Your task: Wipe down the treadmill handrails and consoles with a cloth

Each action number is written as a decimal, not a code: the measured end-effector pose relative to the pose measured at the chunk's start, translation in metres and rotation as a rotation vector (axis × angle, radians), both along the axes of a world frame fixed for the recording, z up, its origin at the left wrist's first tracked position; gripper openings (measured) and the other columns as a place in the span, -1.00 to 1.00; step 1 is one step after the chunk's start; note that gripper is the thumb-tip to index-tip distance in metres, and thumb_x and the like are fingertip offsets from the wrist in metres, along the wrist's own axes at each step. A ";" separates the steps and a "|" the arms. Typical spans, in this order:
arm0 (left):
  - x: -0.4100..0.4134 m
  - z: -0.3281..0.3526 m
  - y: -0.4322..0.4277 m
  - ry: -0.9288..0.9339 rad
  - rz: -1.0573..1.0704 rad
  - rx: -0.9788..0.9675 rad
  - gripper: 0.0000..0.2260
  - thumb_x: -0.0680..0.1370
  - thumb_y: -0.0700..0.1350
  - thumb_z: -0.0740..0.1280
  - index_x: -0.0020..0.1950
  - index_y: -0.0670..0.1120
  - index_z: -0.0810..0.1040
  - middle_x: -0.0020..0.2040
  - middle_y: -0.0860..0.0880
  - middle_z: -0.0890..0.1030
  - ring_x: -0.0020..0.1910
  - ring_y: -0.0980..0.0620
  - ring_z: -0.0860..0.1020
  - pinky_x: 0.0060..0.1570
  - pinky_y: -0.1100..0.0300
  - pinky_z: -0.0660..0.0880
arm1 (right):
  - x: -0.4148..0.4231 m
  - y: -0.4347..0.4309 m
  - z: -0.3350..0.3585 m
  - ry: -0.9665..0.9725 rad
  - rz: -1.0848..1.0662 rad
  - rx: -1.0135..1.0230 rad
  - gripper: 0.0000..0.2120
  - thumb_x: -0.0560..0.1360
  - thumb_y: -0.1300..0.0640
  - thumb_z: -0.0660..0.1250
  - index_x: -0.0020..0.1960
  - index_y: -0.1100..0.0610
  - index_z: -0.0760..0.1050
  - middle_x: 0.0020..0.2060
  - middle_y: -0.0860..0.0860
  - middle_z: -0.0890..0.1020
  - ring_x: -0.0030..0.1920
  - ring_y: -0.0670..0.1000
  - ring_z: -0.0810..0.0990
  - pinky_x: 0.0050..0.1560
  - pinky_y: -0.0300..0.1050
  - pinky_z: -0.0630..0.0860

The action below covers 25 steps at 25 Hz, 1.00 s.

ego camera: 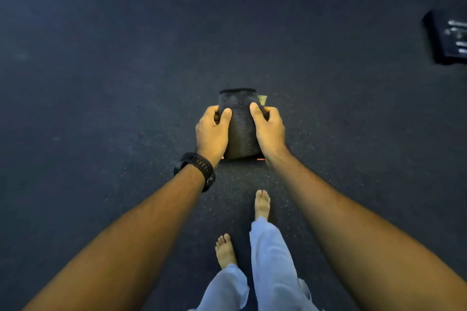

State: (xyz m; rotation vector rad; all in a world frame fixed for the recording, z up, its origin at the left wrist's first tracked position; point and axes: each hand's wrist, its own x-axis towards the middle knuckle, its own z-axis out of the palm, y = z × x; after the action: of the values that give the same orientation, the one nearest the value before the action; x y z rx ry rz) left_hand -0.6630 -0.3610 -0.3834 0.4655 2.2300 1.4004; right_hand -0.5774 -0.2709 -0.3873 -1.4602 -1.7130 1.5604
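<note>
Between the two hands, a folded dark cloth [240,129] is held out in front of the body. The left hand [211,131] is curled round its left edge, with the thumb laid on top. The right hand [269,129] is curled round the opposite edge in the same way. A black watch [199,166] is worn just behind the left hand. Below both hands, a dark speckled floor [101,83] is seen.

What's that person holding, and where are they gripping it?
A folded dark cloth, gripped by its side edges: left hand on the left, right hand on the right, thumbs on top.
</note>
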 end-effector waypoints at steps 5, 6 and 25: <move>-0.062 -0.092 0.076 -0.035 -0.012 -0.133 -0.75 0.64 0.04 0.25 0.19 -0.08 0.57 0.02 0.00 0.63 0.00 0.05 0.58 0.07 0.02 0.55 | -0.060 0.077 -0.095 -0.118 0.041 -0.073 -0.68 0.61 -0.16 0.26 0.14 0.10 0.45 -0.15 -0.16 0.51 -0.16 -0.20 0.48 -0.21 -0.29 0.37; -0.073 -0.113 0.093 -0.046 -0.011 -0.151 -0.75 0.64 0.04 0.25 0.19 -0.08 0.57 0.01 0.00 0.63 -0.01 0.05 0.58 0.05 0.03 0.56 | -0.071 0.094 -0.117 -0.135 0.045 -0.089 -0.70 0.62 -0.15 0.26 0.12 0.09 0.45 -0.16 -0.17 0.51 -0.17 -0.21 0.47 -0.20 -0.28 0.38; -0.180 -0.615 0.188 -0.461 -0.194 -0.564 -0.58 0.62 0.07 0.25 0.43 -0.08 0.40 0.34 -0.11 0.52 0.30 -0.12 0.50 0.33 0.03 0.43 | -0.174 0.189 -0.626 -0.552 0.237 -0.305 -0.44 0.62 -0.20 0.20 0.49 0.11 0.27 0.27 0.11 0.55 0.27 0.19 0.54 0.15 -0.07 0.46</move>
State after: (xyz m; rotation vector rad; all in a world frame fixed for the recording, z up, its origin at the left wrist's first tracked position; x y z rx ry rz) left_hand -0.8431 -0.1728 -0.9988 0.1361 2.0048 0.6461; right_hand -0.7511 -0.0820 -1.0134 -2.0543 -2.0777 1.7053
